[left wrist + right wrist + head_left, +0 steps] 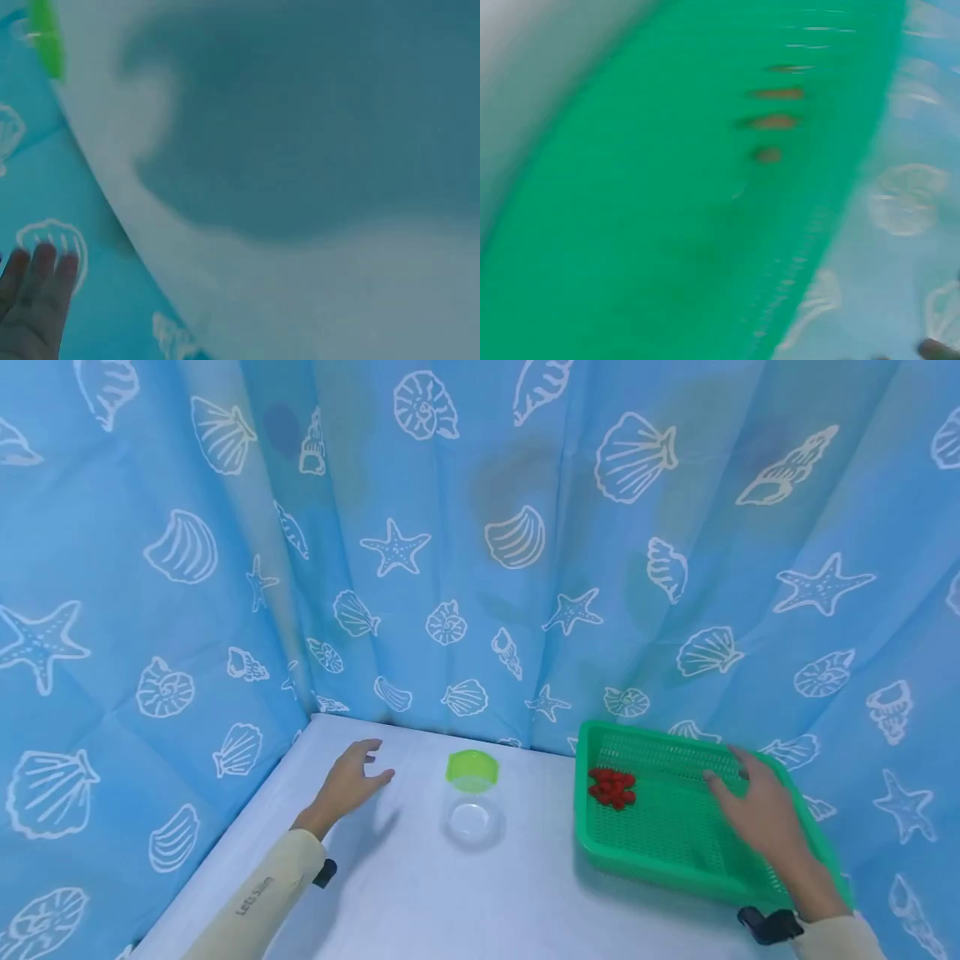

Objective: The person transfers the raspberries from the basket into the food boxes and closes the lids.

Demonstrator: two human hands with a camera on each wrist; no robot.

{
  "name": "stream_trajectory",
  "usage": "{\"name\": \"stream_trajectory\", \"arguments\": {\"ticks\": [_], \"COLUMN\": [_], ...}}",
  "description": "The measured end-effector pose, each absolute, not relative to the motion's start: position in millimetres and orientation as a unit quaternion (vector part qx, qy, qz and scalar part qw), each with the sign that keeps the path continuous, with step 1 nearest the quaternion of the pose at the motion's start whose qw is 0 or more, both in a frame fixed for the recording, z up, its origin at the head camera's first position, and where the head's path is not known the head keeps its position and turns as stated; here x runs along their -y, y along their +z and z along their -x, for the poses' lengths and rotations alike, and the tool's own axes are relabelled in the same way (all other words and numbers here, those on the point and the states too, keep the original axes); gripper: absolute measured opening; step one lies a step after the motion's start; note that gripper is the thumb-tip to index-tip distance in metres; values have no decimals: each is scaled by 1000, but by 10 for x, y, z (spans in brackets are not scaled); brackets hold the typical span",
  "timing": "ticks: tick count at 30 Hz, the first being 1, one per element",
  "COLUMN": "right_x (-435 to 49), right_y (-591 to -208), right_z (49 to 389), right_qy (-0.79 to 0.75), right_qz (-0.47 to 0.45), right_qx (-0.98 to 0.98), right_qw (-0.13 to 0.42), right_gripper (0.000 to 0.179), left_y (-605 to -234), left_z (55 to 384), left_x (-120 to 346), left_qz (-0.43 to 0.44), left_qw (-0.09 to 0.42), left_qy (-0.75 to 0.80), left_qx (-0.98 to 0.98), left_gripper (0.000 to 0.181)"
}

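My left hand point(348, 785) hovers above the white table, fingers apart and loosely bent, holding nothing. To its right stands a small clear round bowl point(471, 821), with a bright green lid-like piece point(472, 771) with side tabs just behind it. In the left wrist view, the fingers point(41, 292) show at lower left. My right hand point(761, 810) is over the right part of a green plastic basket point(630, 864), thumb and fingers spread, nothing between them. Several small red berry-like pieces point(611, 787) lie in the basket's left end; they are blurred in the right wrist view.
A blue curtain point(465, 577) with white shells and starfish hangs behind and beside the white table point(510, 902). The basket's raised rim runs along the right side, close to the curtain. The left hand's shadow falls on the tabletop.
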State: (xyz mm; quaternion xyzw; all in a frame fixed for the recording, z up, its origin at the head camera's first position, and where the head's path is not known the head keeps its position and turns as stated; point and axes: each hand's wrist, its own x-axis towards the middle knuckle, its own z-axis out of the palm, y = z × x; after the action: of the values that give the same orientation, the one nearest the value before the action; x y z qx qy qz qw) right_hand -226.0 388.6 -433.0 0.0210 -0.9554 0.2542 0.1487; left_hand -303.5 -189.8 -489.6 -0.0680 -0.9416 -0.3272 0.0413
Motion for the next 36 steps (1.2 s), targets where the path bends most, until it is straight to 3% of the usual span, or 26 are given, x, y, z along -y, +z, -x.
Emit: {"name": "stream_trajectory", "arguments": {"ticks": [3, 6, 10, 15, 19, 27, 36], "right_x": [-3848, -3836, -3786, -3772, -3796, -3760, -3644], "right_y": [-4152, -4034, -4060, -4308, -4546, -4890, -5023], "right_z": [2399, 2604, 2912, 3141, 3213, 3289, 3356], "right_qy": [390, 493, 586, 631, 628, 637, 616], "right_qz": [-3, 6, 11, 55, 89, 129, 157], "right_qx": [917, 870, 805, 762, 757, 745, 759], "right_qw": [90, -4, -85, -135, -157, -152, -141], "right_gripper": [72, 77, 71, 59, 58, 55, 55], "left_y": [-5005, -5209, -5459, -5567, -5569, -5673, -5762], "left_z": [3069, 3093, 3057, 2939, 2886, 2841, 2862], "left_x": [1787, 1649, 1491, 1328, 1247, 1117, 1024], "left_qz": [15, -11, -2, 36, 64, 86, 104], "left_qw": [-20, -58, -70, -85, -102, -117, -100], "left_qy": [-474, -555, -609, -635, -636, -591, -591], "left_qx": [880, 830, 790, 767, 763, 794, 794], "left_gripper": [65, 73, 78, 79, 83, 92, 98]}}
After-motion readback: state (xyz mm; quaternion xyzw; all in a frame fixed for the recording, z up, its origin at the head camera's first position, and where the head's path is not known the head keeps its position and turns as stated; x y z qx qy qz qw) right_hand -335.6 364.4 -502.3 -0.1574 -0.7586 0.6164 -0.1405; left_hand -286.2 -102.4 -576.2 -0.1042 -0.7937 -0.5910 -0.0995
